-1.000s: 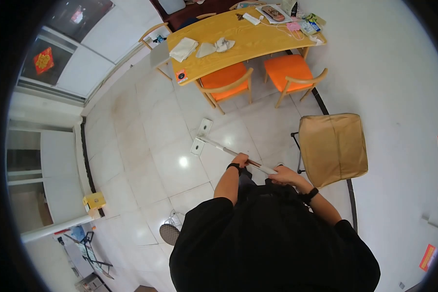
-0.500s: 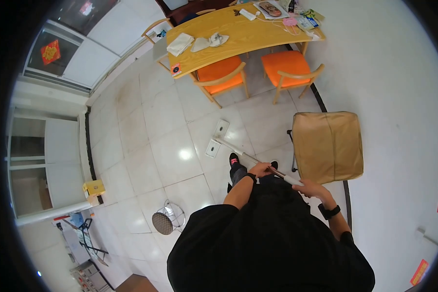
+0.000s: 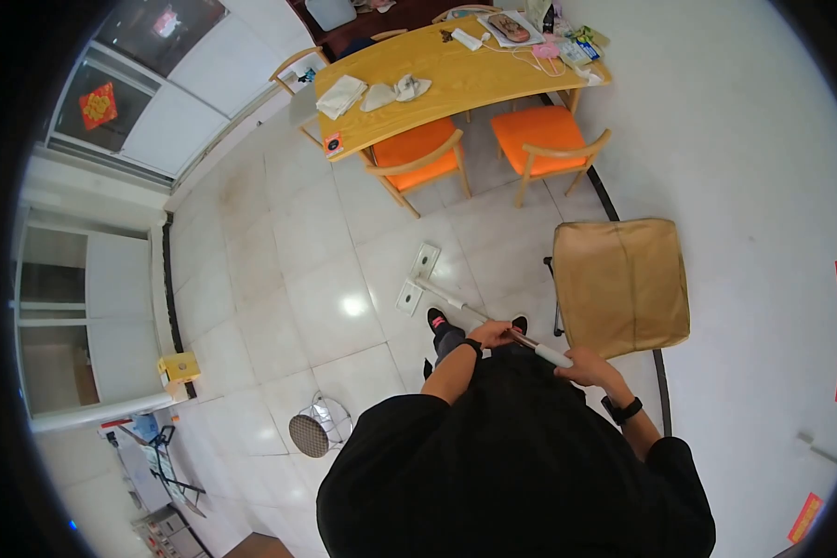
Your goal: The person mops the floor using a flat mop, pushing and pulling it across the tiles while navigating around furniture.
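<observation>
A white mop (image 3: 446,294) slants from my hands down to the floor, its flat rectangular head (image 3: 418,279) lying on the pale tiles in front of my feet. My left hand (image 3: 491,333) is wrapped round the metal part of the pole. Further up, my right hand (image 3: 582,365) grips the white handle near its top end. Both wrists wear dark bands. My black shoes with pink laces show just below the mop head.
A wooden table (image 3: 381,65) holding cloths and small items stands ahead, with orange chairs (image 3: 539,139) at its near side. A brown-covered object (image 3: 623,288) is to the right. A round stool (image 3: 309,435) and a yellow box (image 3: 179,367) are to the left.
The view has shifted slightly. The mop head now sits a little nearer my feet, and both hands keep their hold on the pole.
</observation>
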Demonstrator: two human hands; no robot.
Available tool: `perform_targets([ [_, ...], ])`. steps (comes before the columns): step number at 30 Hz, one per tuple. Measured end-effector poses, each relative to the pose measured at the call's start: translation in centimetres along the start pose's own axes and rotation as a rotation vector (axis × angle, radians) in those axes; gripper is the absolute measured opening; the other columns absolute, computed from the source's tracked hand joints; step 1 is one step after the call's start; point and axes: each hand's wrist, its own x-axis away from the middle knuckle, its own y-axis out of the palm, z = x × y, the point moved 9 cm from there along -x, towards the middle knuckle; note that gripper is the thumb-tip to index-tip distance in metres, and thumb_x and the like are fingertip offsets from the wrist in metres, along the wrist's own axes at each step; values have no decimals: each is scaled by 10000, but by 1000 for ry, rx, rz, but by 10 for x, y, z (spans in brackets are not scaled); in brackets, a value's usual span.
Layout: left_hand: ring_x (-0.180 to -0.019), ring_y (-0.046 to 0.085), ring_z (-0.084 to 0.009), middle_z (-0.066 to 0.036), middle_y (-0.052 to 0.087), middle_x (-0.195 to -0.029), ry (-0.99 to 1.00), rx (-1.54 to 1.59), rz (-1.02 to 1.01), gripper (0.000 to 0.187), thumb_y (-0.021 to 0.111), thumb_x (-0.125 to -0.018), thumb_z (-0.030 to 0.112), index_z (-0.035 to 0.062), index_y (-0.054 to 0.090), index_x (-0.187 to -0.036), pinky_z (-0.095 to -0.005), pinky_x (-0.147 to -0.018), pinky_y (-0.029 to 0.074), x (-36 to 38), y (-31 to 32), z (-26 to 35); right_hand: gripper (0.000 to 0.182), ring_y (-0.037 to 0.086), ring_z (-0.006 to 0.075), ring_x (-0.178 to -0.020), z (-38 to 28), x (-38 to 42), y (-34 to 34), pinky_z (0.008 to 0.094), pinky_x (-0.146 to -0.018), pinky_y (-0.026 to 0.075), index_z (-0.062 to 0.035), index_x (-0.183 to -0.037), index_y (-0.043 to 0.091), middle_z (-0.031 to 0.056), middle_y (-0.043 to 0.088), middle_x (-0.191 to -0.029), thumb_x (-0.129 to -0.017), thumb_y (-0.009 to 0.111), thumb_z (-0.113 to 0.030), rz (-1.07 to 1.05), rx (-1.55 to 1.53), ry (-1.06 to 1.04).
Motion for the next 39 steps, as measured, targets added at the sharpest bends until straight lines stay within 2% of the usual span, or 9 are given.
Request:
perform_targets([
  [3, -676, 587, -252, -115, 581, -744, 146, -39, 9, 144, 564, -744, 148, 8, 539, -765, -328, -648, 491, -14, -47, -2, 351, 568, 323, -708, -11, -20, 1, 375, -642, 433, 6, -803, 592, 191, 590, -741, -694, 592, -328, -5, 50, -22],
  [5, -731, 578, -259, -154, 553, -786, 748, -883, -24, 139, 540, -744, 76, -53, 499, -777, -307, -657, 494, -50, -73, 25, 354, 567, 331, -728, -32, -35, 3, 378, -661, 439, 6, -809, 592, 198, 587, -750, -699, 581, -330, 23, 124, -96],
  [8, -695, 586, -291, -161, 570, -708, 818, -1633, 122, 169, 587, -720, 120, -24, 511, -764, -319, -610, 479, 31, -65, 69, 360, 565, 338, -741, -66, -72, 20, 386, -673, 440, 7, -807, 591, 203, 582, -752, -698, 575, -336, -12, 48, -147],
  [27, -722, 571, -331, -192, 573, -737, 722, -1313, 758, 215, 623, -676, 135, -3, 492, -777, -388, -605, 467, 168, -375, 209, 367, 569, 359, -684, -347, -279, 101, 404, -636, 446, 49, -735, 579, 232, 573, -695, -683, 579, -314, 62, 13, -293],
  [29, -722, 593, -237, -121, 593, -754, 419, 349, 745, 175, 562, -722, 94, -31, 471, -803, -325, -639, 485, 173, -435, 173, 371, 570, 363, -670, -367, -295, 118, 405, -629, 448, 62, -724, 578, 239, 568, -676, -690, 574, -307, 38, 3, -269],
  [30, -752, 579, -212, -126, 584, -763, 480, -283, 797, 175, 486, -754, 95, -64, 474, -826, -319, -666, 485, 168, -456, 186, 394, 577, 377, -733, -381, -295, 124, 403, -676, 458, 102, -783, 552, 271, 572, -768, -677, 588, -275, -5, 35, -274],
  [31, -752, 579, -212, -126, 584, -763, 483, -293, 800, 175, 486, -754, 95, -64, 474, -826, -319, -666, 485, 173, -463, 186, 394, 577, 377, -733, -395, -291, 121, 403, -676, 458, 102, -783, 552, 271, 572, -768, -677, 588, -275, 2, 28, -279],
  [34, -779, 568, -265, -181, 568, -793, 465, 325, 682, 209, 446, -748, 71, -90, 471, -879, -350, -669, 481, 183, -470, 174, 399, 584, 365, -721, -415, -280, 125, 398, -663, 464, 112, -763, 547, 264, 575, -732, -695, 559, -281, -92, 63, -281],
  [39, -747, 561, -295, -201, 554, -829, 492, 264, 710, 237, 467, -756, 85, -103, 449, -899, -380, -636, 476, 187, -451, 167, 388, 580, 280, -584, -403, -271, 129, 361, -556, 457, 93, -730, 545, 189, 568, -620, -710, 543, -295, -211, -3, -200],
])
